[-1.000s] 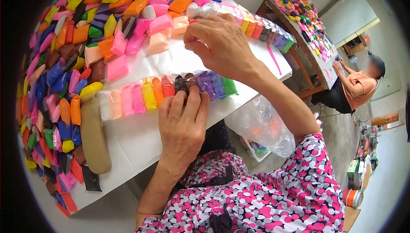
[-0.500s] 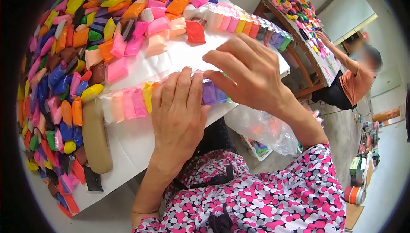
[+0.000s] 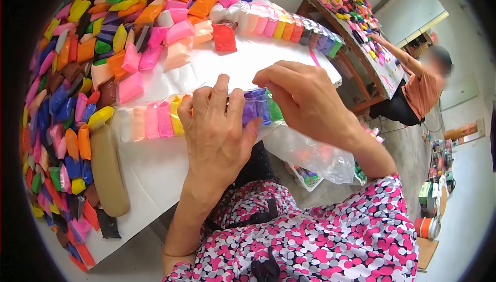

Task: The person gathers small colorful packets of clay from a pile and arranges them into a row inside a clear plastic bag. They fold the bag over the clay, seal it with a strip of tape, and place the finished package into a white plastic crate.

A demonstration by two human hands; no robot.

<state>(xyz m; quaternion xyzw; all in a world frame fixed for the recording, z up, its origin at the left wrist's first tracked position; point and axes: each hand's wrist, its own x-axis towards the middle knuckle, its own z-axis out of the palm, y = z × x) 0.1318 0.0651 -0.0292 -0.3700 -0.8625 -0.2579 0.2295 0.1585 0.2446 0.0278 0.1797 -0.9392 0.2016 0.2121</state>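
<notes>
A clear plastic sleeve with a row of coloured packets (image 3: pixel 164 119) lies along the near edge of the white table. White, peach, pink and yellow packets show left of my left hand (image 3: pixel 219 122), purple, blue and green ones to its right. My left hand presses on the row with its fingers spread. Over the green end hovers my right hand (image 3: pixel 305 93), thumb and fingers curled together; whatever they may hold is hidden. A second filled sleeve (image 3: pixel 279 26) lies farther back, with a loose red packet (image 3: pixel 224 38) beside it.
Many loose coloured packets (image 3: pixel 62 101) are heaped at the left, beside a tan rounded block (image 3: pixel 109 171). Below the table's edge are a clear plastic bag (image 3: pixel 323 160) and a white basket (image 3: pixel 309 181). Another person (image 3: pixel 413 83) works at a second table (image 3: pixel 385 70) at the right.
My right hand has moved slightly right along the row, its thumb and fingers closer together. My left fingers have shifted and spread, and more of the purple and green packets shows.
</notes>
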